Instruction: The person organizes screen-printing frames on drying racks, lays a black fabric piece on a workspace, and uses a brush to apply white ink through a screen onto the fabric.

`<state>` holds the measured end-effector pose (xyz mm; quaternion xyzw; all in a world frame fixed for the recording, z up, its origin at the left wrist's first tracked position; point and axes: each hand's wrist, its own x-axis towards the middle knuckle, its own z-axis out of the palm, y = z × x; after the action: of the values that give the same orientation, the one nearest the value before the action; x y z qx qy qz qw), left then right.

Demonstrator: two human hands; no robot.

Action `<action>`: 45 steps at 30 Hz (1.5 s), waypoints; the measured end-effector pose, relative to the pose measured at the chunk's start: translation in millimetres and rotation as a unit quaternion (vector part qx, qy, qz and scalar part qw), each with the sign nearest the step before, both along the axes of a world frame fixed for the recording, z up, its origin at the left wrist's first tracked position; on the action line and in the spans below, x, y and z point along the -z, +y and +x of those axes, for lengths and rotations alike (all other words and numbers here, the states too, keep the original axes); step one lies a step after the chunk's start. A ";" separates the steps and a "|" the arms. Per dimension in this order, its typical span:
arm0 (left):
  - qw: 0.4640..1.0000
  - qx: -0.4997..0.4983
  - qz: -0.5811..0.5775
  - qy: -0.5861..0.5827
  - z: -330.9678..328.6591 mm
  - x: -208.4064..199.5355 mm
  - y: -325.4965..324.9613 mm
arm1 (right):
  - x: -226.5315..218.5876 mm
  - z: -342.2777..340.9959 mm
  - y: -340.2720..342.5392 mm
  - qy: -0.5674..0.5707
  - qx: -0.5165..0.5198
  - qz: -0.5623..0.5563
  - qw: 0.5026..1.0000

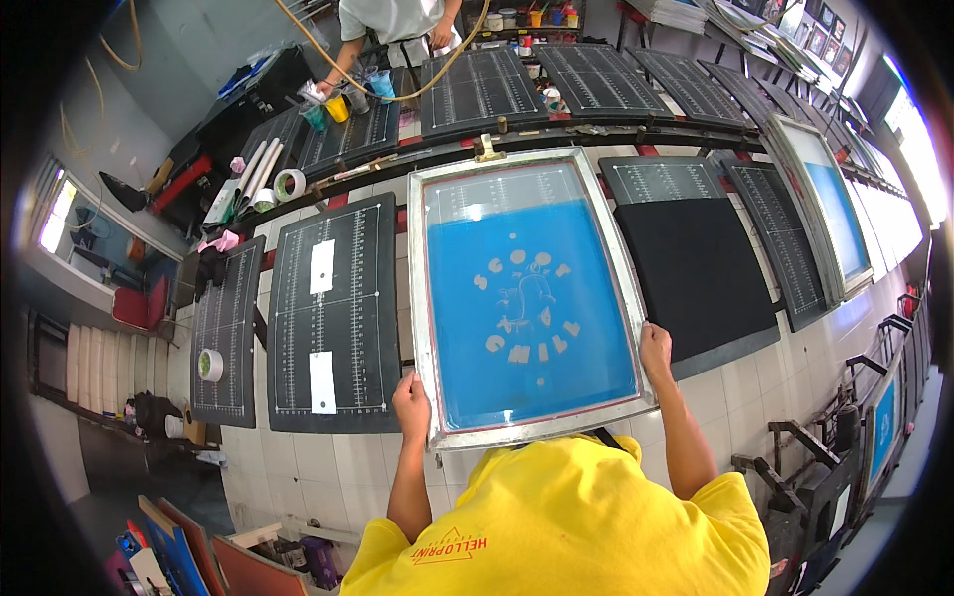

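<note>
A large screen printing frame [422, 308] with a pale metal rim is held in front of me. Its mesh [467, 392] is mostly coated blue, with a pale ring of shapes around a line drawing. My left hand [411, 405] is closed on the lower left side of the rim. On the lower right side, my right hand [655, 354] grips the rim. A brass-coloured clamp [487, 149] shows at the frame's far edge. The frame covers whatever lies beneath most of it.
To the left, a dark marked board [348, 288] bears two white pieces; a tape roll [210, 365] lies farther left. Black fabric [693, 273] covers a board on the right, near another blue screen [837, 214]. Across the rail, another person [397, 20] stands beside cups [338, 107].
</note>
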<state>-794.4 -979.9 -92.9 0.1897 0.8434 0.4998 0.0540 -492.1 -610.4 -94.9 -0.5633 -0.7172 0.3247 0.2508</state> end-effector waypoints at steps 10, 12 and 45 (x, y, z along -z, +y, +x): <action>0.999 -0.004 -0.040 0.029 -0.8 -20.8 -1.2 | -19.8 -3.5 -7.7 0.024 -0.002 -0.022 0.999; 0.998 -0.019 -0.014 0.050 -9.4 -28.6 0.2 | -23.0 -5.8 -11.1 0.066 0.008 -0.001 0.998; 0.987 0.023 0.158 0.015 -243.6 -30.3 426.9 | -46.7 -21.0 30.9 0.059 -0.191 0.149 0.969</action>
<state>-1037.9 -552.9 -62.6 0.2224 0.7501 0.6223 0.0224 -513.1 -579.4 -48.1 -0.3525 -0.8357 0.2883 0.3069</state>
